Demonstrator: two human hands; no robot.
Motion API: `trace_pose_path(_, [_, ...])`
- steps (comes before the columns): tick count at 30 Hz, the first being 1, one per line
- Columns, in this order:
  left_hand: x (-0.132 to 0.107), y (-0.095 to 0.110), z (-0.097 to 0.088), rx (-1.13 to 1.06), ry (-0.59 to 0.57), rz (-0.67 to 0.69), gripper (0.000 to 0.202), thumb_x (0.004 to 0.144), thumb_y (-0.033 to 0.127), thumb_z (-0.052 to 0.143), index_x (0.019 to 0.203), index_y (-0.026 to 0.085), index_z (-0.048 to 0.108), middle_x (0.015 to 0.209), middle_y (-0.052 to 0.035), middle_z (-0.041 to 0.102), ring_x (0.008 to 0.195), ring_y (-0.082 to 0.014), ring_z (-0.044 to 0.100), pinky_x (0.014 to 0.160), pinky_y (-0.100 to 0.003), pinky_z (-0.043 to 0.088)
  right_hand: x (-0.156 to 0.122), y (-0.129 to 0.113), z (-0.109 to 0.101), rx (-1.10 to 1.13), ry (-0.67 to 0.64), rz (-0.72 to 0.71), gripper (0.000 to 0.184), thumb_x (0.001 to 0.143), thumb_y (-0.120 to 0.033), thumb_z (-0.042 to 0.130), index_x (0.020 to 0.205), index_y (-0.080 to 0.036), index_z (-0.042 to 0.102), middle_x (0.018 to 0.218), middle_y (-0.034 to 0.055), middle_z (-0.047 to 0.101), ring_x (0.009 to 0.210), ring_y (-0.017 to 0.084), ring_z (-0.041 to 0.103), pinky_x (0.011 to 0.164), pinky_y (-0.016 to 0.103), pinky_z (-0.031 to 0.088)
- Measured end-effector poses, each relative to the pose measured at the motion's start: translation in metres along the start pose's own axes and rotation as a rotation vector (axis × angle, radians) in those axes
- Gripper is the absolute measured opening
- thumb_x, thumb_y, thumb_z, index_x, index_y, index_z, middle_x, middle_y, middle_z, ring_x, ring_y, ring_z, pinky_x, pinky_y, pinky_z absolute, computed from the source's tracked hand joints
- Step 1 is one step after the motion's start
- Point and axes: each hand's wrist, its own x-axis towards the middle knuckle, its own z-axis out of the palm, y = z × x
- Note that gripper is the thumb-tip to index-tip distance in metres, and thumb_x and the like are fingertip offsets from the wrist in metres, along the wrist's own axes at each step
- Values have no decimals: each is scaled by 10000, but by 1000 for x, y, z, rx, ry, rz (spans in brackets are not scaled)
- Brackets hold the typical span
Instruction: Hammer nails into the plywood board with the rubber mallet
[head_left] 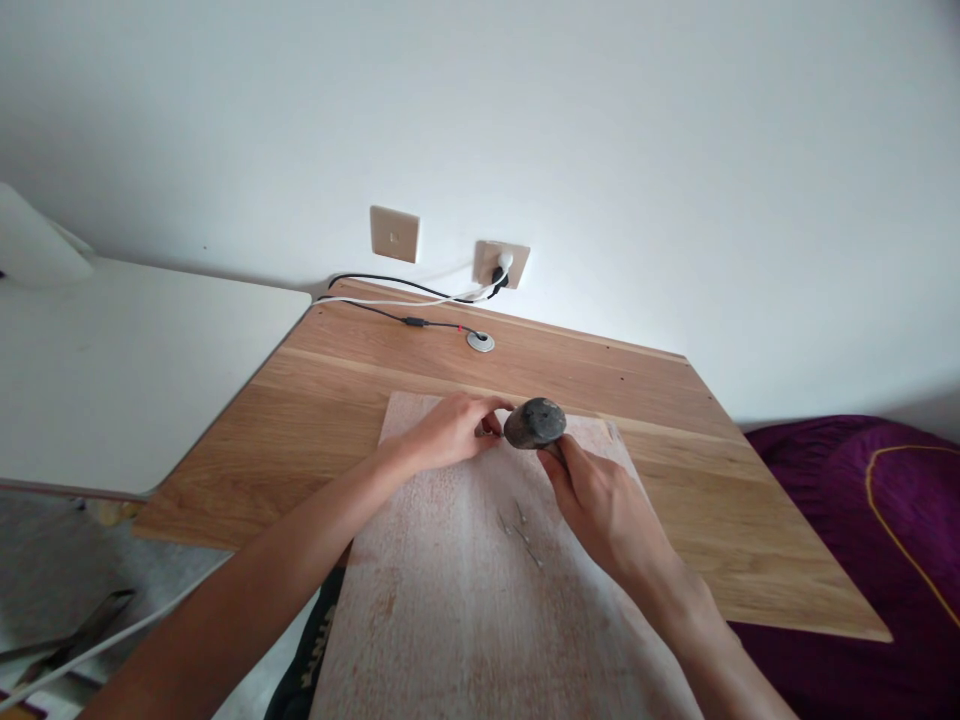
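A pale plywood board (450, 600) lies on the wooden desk (675, 480) and reaches toward me. My right hand (600, 505) is wrapped round the handle of a hammer whose dark head (534, 423) sits just above the board's far end. My left hand (454, 430) rests on the board beside the hammer head, its fingertips pinched on something small that I cannot make out. A few loose nails (519, 525) lie on the board between my hands.
A white table (127, 370) stands to the left. Wall sockets (501, 264) with black and white cables (409, 297) run along the desk's back edge near a round grommet (480, 341). A purple bedcover (862, 560) is at right. Tools lie on the floor (82, 630).
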Motion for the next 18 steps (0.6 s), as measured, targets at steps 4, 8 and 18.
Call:
trace_pose_path(4, [0, 1, 0, 34, 14, 23, 536, 807, 28, 710, 1307, 218, 672, 889, -8, 785, 811, -166, 733, 782, -270, 532, -2, 1, 0, 12, 1, -12, 339, 1109, -410, 343, 996, -209, 592, 780, 77, 741, 663, 243, 717, 538, 306, 345])
trace_pose_path(8, [0, 1, 0, 36, 32, 10, 506, 807, 29, 719, 1282, 200, 674, 891, -14, 783, 819, -164, 731, 795, -275, 537, -3, 1, -1, 7, 29, -18, 344, 1110, -419, 338, 1008, -209, 592, 788, 77, 742, 661, 239, 715, 552, 304, 367])
trace_pose_path(18, [1, 0, 0, 25, 13, 34, 561, 783, -11, 681, 1297, 215, 676, 873, 1, 792, 767, -149, 737, 740, -247, 527, -1, 0, -1, 37, 17, 0, 329, 1108, -415, 345, 997, -210, 577, 773, 70, 728, 661, 241, 703, 560, 311, 375])
